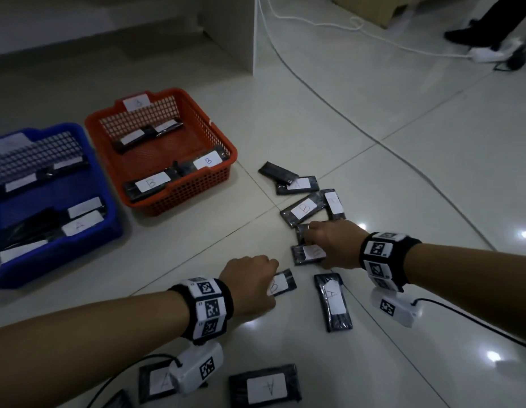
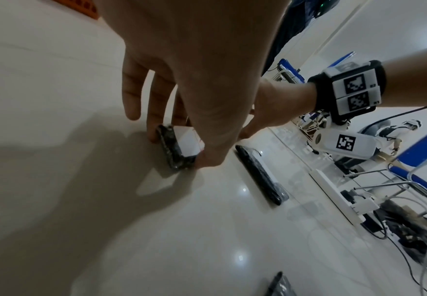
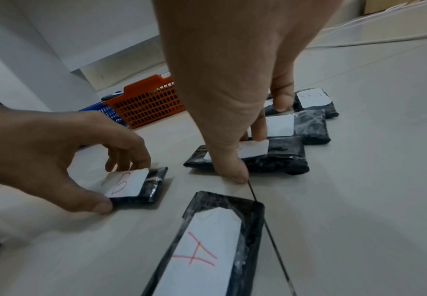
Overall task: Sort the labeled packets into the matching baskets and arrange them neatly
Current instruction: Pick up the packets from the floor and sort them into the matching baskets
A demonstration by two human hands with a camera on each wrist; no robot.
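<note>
The left hand (image 1: 251,282) reaches down to the floor (image 1: 403,187) and pinches a black packet labelled B (image 1: 283,283) by its edges, thumb on the near side and fingers (image 2: 154,112) curled over the far side; the packet lies on the tile. The right hand (image 1: 332,242) is just beyond it, thumb and fingers clamped on the edges of another black packet with a white label (image 1: 310,254), whose letter is hidden by the fingers; this packet also rests on the floor. Close to the right wrist lies a long packet marked A (image 1: 333,301). Past the right hand sits a loose cluster of further packets (image 1: 305,209), some overlapping, one showing a B. Two more A packets (image 1: 264,387) lie nearest the person, by the left forearm. Well apart on the left stand the two baskets side by side: the red basket (image 1: 179,198) with a label on its far wall, holding B packets, and the blue basket (image 1: 102,201) touching its left side, holding packets of which one reads A. White cables (image 1: 314,23) trail across the far floor.
</note>
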